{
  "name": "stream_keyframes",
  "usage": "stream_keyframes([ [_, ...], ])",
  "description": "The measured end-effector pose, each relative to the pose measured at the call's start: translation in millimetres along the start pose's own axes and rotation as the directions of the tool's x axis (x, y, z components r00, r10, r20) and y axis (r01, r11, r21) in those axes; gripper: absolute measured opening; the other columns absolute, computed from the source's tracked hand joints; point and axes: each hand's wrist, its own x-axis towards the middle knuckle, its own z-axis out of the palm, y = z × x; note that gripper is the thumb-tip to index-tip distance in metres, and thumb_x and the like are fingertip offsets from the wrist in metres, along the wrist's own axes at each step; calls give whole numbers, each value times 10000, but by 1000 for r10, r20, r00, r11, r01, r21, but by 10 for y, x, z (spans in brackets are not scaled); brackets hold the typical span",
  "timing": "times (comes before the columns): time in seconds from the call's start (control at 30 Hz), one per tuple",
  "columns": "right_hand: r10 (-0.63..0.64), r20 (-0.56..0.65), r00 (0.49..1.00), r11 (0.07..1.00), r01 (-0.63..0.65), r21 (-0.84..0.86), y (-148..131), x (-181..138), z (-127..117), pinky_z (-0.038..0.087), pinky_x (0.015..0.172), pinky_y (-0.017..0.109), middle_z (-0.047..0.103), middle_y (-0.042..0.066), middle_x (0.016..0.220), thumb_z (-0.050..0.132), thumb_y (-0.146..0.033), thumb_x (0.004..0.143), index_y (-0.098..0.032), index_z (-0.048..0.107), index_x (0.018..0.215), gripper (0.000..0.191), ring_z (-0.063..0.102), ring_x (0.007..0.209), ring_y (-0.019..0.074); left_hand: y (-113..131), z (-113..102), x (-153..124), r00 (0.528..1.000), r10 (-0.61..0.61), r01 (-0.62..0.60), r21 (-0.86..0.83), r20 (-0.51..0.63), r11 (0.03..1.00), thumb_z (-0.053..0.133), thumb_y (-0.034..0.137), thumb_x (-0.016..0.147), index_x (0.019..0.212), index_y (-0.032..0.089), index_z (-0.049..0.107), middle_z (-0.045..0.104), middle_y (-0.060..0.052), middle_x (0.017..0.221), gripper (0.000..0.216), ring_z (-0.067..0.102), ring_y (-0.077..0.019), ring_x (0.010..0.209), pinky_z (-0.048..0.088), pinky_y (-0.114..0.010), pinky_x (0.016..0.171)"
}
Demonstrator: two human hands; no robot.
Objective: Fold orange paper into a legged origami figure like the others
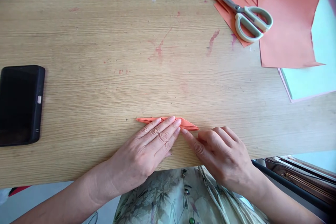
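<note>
Clearly a crease is being pressed: the left hand (149, 147) lies flat, fingers together, pinning the narrow, pointed orange paper fold (189, 124) near the matte woodgrain worktop (105, 42) edge, while the right hand (223, 154), curled, gripping nothing, runs its forefinger to the tip. Sharpening it likely needs firm, even pressure.

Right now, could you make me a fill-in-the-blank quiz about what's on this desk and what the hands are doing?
1. Both hands press a folded piece of ____ paper flat on the wooden desk.
2. The scissors lie on paper sheets at the desk's far ____ side.
3. The black phone lies nearest the ____ hand, away from the right hand.

Missing words: orange; right; left
</note>
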Motion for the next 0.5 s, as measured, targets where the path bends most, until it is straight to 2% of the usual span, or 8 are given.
stream_keyframes([
  [0.2, 34, 27, 999, 999, -34, -27, -96, 37, 13, 346, 636, 354, 579, 68, 843, 400, -108, 1016, -71, 585, 1364, 396, 464, 727, 202, 9, 13, 9, 1000, -4, 4, -19, 0, 1000, 541, 124, 1013, 1418, 16, 524, 528, -159, 1507, 420, 495, -278, 1420, 456, -429, 1189],
  [0.5, 65, -25, 998, 997, -66, -32, -134, -3, 40, 293, 627, 345, 494, 44, 749, 432, -86, 998, -8, 623, 1305, 369, 379, 681, 189, 7, 7, 4, 1000, -17, 17, -18, 26, 1000, 511, 132, 1031, 1462, 18, 480, 502, -145, 1535, 446, 461, -266, 1446, 383, -412, 1229],
])
